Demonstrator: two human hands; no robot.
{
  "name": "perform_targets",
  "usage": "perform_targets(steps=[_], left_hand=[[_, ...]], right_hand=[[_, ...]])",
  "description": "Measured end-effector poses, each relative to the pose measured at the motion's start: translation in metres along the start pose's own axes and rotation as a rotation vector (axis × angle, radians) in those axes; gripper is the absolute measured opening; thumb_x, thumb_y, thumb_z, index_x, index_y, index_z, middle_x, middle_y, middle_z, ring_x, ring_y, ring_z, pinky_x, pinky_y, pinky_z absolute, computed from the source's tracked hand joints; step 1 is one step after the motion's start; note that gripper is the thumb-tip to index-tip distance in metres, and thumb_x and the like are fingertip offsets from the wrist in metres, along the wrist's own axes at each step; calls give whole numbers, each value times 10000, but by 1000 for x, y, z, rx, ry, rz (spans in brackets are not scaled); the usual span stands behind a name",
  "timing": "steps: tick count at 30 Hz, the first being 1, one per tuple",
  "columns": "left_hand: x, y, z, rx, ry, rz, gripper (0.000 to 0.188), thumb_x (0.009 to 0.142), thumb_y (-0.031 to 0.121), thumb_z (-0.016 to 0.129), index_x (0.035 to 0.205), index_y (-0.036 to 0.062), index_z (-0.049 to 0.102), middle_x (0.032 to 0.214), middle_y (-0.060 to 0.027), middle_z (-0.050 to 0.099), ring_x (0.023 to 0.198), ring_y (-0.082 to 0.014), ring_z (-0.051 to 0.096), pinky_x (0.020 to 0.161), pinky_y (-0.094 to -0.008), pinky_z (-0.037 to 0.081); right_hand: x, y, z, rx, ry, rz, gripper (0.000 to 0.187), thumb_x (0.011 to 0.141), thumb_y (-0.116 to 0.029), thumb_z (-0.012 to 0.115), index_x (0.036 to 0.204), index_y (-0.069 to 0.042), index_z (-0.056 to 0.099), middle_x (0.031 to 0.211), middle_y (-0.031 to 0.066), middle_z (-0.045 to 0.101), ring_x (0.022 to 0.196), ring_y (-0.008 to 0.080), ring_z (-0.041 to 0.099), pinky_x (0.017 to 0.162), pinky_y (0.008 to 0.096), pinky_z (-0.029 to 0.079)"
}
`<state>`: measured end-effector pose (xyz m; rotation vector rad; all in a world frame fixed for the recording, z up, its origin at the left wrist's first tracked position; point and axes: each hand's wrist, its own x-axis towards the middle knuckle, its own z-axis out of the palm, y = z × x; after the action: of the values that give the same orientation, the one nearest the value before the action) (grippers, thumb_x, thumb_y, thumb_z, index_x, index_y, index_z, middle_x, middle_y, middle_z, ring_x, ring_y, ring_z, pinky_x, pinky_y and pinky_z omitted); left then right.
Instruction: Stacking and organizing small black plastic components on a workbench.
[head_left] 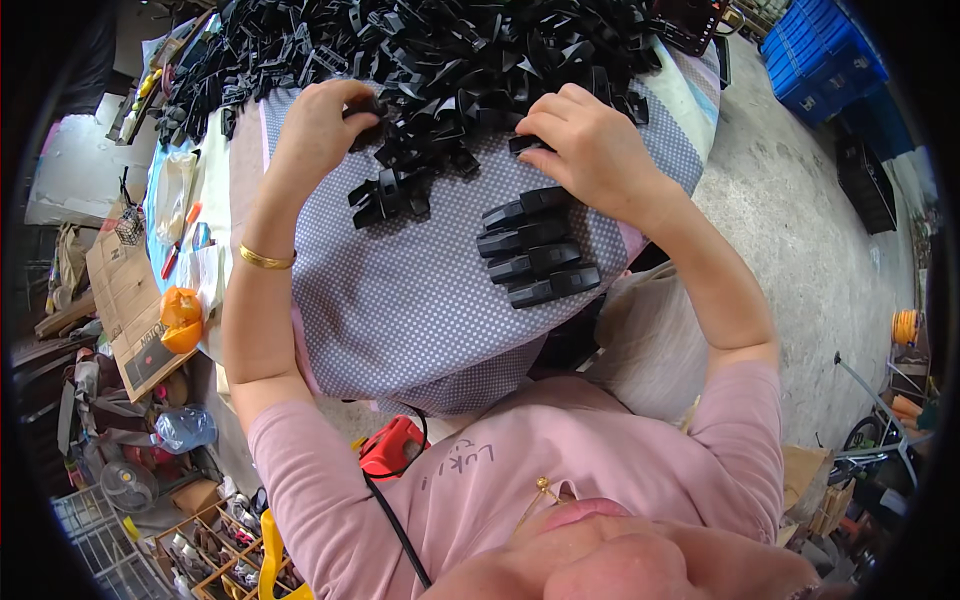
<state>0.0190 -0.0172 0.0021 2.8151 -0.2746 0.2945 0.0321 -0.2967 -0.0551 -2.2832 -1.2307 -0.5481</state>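
Observation:
My left hand [318,130], with a gold bangle on its wrist, is closed at the near edge of a large heap of black plastic parts [430,60]. Thumb and fingers pinch a black plastic part [368,108], mostly hidden by the hand. Farther right, my right hand [585,145] is closed on another black plastic part [524,144], held just above the cloth. Below that hand lies a neat row of several long black parts [540,262], side by side. A small cluster of black parts [388,198] rests between the hands, nearer me.
A dotted grey-blue cloth [390,300] covers the table. At its left edge are an orange rounded object [181,320] and a red-handled tool [171,262]. Blue crates [822,60] and a black crate [864,182] stand on the floor at right. Cardboard [125,300] leans left.

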Motion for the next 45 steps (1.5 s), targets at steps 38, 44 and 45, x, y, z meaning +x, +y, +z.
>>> perform_targets(steps=[38,44,45], left_hand=[[-51,74,18,-243,-169,242,210,706,116,740,839,-8,636,813,-140,602,806,-333,603,731,-408,492],[-51,72,29,-220,-149,317,181,699,87,726,832,-8,649,817,-148,609,816,-341,601,734,-416,487],[-51,71,30,-234,-150,307,185,700,88,727,843,-7,659,818,-145,613,814,-334,602,733,-412,487]], right_hand=[[-21,-12,-19,419,-1,109,319,682,-41,760,997,-52,712,953,97,661,865,244,609,702,313,495],[-21,-12,-19,271,-18,33,312,663,-37,765,970,-32,711,913,84,665,849,251,598,713,334,494],[-21,-12,-20,272,-37,41,306,662,-39,765,963,-31,712,899,78,664,837,250,594,708,334,493]])
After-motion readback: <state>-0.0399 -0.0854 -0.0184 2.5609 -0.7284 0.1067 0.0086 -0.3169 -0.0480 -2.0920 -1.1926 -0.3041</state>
